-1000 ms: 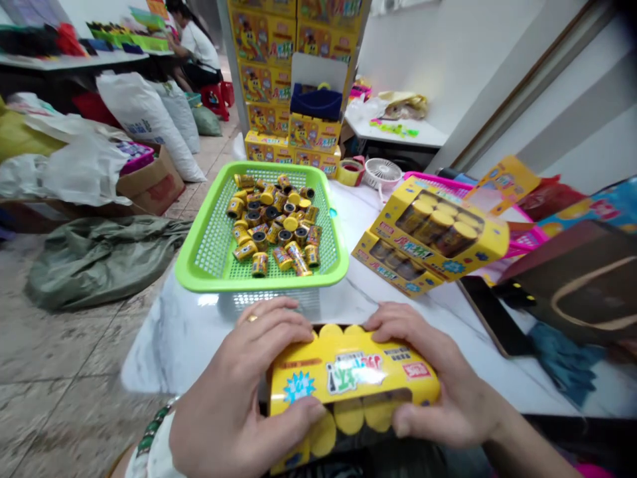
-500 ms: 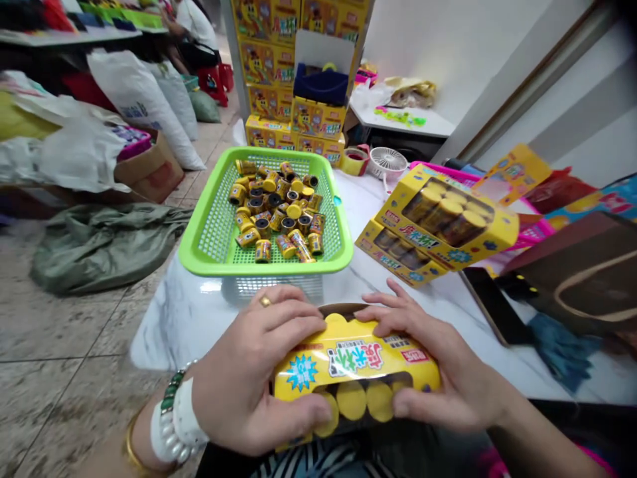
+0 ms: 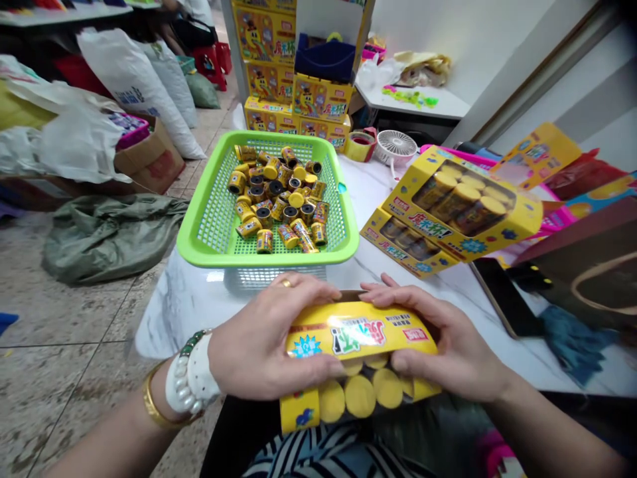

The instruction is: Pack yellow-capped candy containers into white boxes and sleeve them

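A yellow box (image 3: 358, 332) with printed lettering is tilted above my lap, and round yellow lids (image 3: 360, 396) show through its window. My left hand (image 3: 273, 338), with a ring and bracelets at the wrist, grips the box's left end, thumb on the front and fingers over the top edge. At the right end my right hand (image 3: 438, 338) holds it the same way. Beyond the hands, a green basket (image 3: 269, 259) holds several small yellow-lidded tubs (image 3: 264, 240). Two filled yellow boxes (image 3: 462, 206) are stacked to the right.
A phone (image 3: 505, 299) and a blue cloth (image 3: 572, 338) lie right on the marbled table (image 3: 169, 305). Behind the basket are stacked yellow boxes (image 3: 269, 86), tape (image 3: 359, 146) and a small fan (image 3: 397, 146). White sacks (image 3: 134, 86) stand at left; a seated person is farther back.
The box in my hands has tipped, so more of its window and more yellow lids face me. Both hands moved with it. The whole view has shifted slightly.
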{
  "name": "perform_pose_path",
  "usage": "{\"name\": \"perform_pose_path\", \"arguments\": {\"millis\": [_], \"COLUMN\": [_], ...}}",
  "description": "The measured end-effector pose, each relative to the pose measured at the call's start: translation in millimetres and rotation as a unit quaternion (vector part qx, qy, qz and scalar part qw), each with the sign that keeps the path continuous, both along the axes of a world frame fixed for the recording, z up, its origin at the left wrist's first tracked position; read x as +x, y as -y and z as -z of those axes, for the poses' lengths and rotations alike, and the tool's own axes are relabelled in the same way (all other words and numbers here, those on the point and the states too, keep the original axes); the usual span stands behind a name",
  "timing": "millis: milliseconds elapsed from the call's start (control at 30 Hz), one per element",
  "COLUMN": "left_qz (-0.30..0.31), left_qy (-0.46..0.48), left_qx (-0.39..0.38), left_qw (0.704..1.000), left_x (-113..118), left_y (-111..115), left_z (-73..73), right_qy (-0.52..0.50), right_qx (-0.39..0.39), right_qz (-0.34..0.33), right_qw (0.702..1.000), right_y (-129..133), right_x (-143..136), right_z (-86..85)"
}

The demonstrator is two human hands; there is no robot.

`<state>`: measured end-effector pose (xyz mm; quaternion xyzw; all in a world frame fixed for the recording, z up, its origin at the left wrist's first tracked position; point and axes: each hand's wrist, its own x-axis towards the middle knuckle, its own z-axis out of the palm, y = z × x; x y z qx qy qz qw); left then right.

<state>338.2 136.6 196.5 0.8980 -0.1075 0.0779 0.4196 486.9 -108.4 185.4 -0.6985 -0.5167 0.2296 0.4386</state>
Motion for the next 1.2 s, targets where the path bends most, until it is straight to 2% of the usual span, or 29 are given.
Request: {"name": "perform_pose_path", "arguments": {"millis": [100, 200, 367, 433, 533, 633, 733, 800, 900, 1000, 1100, 1200], "left_qz": [-0.01, -0.014, -0.158, -0.184, -0.167, -0.149, -0.155, -0.167, -0.189, -0.207, -0.195, -0.16], "left_qy": [-0.004, 0.038, 0.094, 0.099, 0.097, 0.086, 0.069, 0.062, 0.071, 0.086, 0.07, 0.079], "left_qx": [-0.01, 0.005, 0.039, 0.055, 0.09, 0.1, 0.07, 0.014, -0.058, -0.065, -0.089, -0.037], "left_qw": [1.0, 0.999, 0.982, 0.976, 0.977, 0.98, 0.983, 0.984, 0.978, 0.972, 0.974, 0.983], "left_x": [3.2, 0.6, -18.1, -25.7, -29.5, -24.8, -19.8, -20.3, -26.5, -31.9, -32.0, -31.0], "left_y": [-2.0, -3.3, -1.3, 0.8, 3.2, 3.4, 3.6, 5.4, 9.5, 11.0, 8.0, 4.8], "left_z": [1.4, 5.0, 8.9, 7.1, 0.8, -4.6, -4.4, -1.1, 6.3, 12.4, 13.5, 8.4], "right_qy": [0.065, 0.12, 0.127, 0.124, 0.08, -0.042, -0.14, -0.161, -0.125, -0.059, -0.022, -0.008], "right_qx": [-0.029, -0.045, -0.075, -0.074, -0.064, -0.032, -0.014, -0.017, -0.024, -0.027, 0.001, 0.01], "right_qz": [0.013, 0.014, 0.026, 0.031, 0.043, 0.078, 0.12, 0.122, 0.105, 0.1, 0.106, 0.128], "right_qw": [0.997, 0.992, 0.989, 0.989, 0.994, 0.996, 0.983, 0.979, 0.986, 0.993, 0.994, 0.992], "right_y": [1.0, 2.4, 2.6, 2.1, 1.0, -0.9, -1.8, -1.0, 1.0, 0.1, -4.4, -8.6], "right_x": [0.4, 1.3, 3.8, 4.8, 3.9, -1.3, -7.8, -10.0, -8.7, -4.8, -2.5, -3.6], "right_z": [-1.7, -5.5, -10.4, -10.6, -8.1, -3.1, 1.6, 3.1, 2.8, 1.9, 2.6, 2.7]}}
